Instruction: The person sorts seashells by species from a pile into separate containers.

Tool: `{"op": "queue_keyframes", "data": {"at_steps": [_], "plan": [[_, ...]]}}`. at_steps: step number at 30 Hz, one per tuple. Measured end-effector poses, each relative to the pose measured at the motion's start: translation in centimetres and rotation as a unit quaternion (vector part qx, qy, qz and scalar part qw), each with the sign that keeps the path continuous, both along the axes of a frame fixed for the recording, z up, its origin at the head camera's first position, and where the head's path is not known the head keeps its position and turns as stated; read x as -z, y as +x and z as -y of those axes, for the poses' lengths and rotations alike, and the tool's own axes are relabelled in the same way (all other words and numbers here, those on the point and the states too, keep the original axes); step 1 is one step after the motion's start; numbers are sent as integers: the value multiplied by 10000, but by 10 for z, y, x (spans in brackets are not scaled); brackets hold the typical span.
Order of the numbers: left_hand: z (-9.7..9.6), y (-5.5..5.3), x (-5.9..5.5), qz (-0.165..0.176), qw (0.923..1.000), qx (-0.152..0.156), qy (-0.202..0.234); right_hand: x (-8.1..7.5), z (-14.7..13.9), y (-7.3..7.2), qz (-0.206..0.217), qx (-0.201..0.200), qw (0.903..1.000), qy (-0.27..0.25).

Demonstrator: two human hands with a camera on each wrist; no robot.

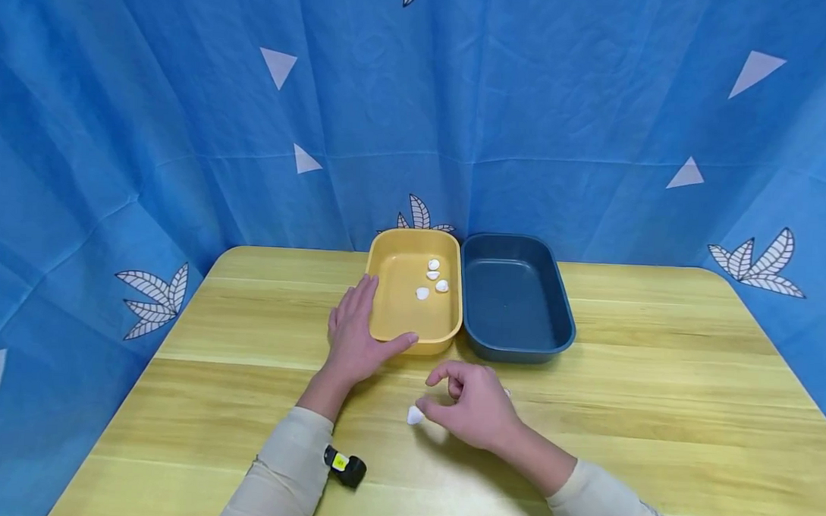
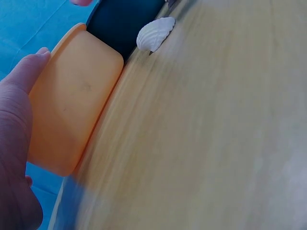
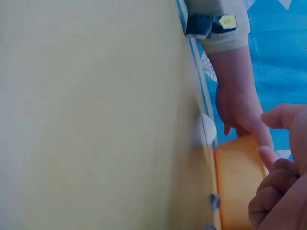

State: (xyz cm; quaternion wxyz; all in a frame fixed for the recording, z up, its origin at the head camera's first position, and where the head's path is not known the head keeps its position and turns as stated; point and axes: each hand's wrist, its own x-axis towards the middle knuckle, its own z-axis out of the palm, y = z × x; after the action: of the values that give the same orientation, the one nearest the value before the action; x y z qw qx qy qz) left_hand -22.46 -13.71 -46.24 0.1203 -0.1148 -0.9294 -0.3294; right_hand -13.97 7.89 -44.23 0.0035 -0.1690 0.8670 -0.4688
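A white seashell (image 1: 415,416) lies on the table in front of the yellow tray (image 1: 407,344); its ridges show in the left wrist view, where the shell (image 2: 155,34) is larger. Just right of it is my right hand (image 1: 479,407), thumb and index finger spread apart and the other fingers curled, holding nothing that I can see. My left hand (image 1: 356,336) rests against the tray's left side, with the thumb on its front rim. Several white shells (image 1: 422,293) lie inside that tray. Another small white piece (image 1: 507,392) is mostly hidden behind my right hand.
A dark blue tray (image 1: 519,354) stands against the yellow one on its right. Both are near the back edge of the wooden table (image 1: 654,388), before a blue patterned curtain (image 1: 528,102). Small dark bits (image 3: 214,201) beside the yellow tray are too blurred to identify.
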Motion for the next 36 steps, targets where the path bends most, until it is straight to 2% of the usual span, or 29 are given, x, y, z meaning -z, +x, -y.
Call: {"op": "queue_keyframes", "data": {"at_steps": [9,16,26,36], "plan": [[1,0,1,-11,10000,-15,17,12,3,10,144,-478,9970,591],[1,-1,2,8,10000,-5,16,16,5,12,141,-544,9924,1095],[1,-2,5,-52,10000,-23,-17,19,15,6,-53,-464,9897,1350],[0,-1,1,-5,10000,-1,30,22,22,-3,-89,-578,9893,1340]]}}
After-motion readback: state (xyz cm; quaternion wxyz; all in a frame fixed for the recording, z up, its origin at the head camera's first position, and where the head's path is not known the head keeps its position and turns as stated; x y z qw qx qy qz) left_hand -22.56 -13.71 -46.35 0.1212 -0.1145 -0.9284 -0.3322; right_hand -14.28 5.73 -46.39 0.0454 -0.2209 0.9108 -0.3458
